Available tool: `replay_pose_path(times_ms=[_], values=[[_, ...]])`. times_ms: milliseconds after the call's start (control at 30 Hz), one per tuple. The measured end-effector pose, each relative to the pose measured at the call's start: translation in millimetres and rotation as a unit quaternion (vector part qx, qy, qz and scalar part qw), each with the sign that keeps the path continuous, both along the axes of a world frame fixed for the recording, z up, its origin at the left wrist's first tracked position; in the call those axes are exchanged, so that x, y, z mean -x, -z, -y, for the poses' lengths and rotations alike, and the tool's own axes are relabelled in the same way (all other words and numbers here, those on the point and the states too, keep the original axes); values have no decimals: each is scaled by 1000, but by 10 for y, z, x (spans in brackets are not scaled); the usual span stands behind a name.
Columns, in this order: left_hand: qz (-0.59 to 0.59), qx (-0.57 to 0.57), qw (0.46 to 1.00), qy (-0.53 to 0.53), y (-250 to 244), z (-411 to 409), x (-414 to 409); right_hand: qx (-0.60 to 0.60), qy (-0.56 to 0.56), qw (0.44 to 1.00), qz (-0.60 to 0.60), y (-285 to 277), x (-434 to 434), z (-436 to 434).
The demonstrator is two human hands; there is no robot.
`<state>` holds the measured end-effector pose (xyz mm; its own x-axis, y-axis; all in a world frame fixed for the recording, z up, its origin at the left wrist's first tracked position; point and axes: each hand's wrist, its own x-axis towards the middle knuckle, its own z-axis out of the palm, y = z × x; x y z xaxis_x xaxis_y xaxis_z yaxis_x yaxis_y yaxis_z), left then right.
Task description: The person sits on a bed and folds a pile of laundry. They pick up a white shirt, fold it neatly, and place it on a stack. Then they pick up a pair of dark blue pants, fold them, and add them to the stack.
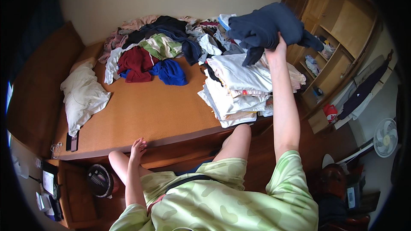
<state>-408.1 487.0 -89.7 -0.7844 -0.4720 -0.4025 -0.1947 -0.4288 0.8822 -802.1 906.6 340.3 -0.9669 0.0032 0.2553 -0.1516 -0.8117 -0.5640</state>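
Note:
My right hand [276, 50] grips a dark navy garment [268, 22], raised above a stack of folded white clothes [239, 99] at the bed's right side. A sleeve-like end of the navy garment hangs toward the stack, and another part sticks out to the right. Over the bed's front edge, my left hand [138, 148] is held with its fingers loosely apart and nothing in them. Behind the woven bed mat [154, 112] lies a loose heap of clothes, among them a dark red garment [136, 64], a blue garment [171, 72] and a green-and-white striped one [160, 45].
A white pillow [84, 96] lies at the left near the headboard [38, 93], with phones [73, 142] beside it. An open wooden wardrobe [340, 32] stands at the right. A white fan [385, 138] is farther right. A bin [99, 181] stands beside the nightstand [77, 195].

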Motion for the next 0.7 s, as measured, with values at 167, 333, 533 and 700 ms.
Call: replay_pose_path(times_ms=[167, 333, 533, 700], values=[[16, 16, 1000, 12, 64, 13, 36, 8, -74, 997, 8, 137, -207, 102], [-14, 123, 991, 52, -398, -257, 103, -16, -185, 982, -30, 6, -1001, 402], [-151, 133, 976, 81, -1398, -705, 310, -69, -364, 923, -101, 75, -1544, 790], [-252, 129, 954, 101, -1851, -776, 374, -87, -505, 858, 22, 688, -1846, 1296]])
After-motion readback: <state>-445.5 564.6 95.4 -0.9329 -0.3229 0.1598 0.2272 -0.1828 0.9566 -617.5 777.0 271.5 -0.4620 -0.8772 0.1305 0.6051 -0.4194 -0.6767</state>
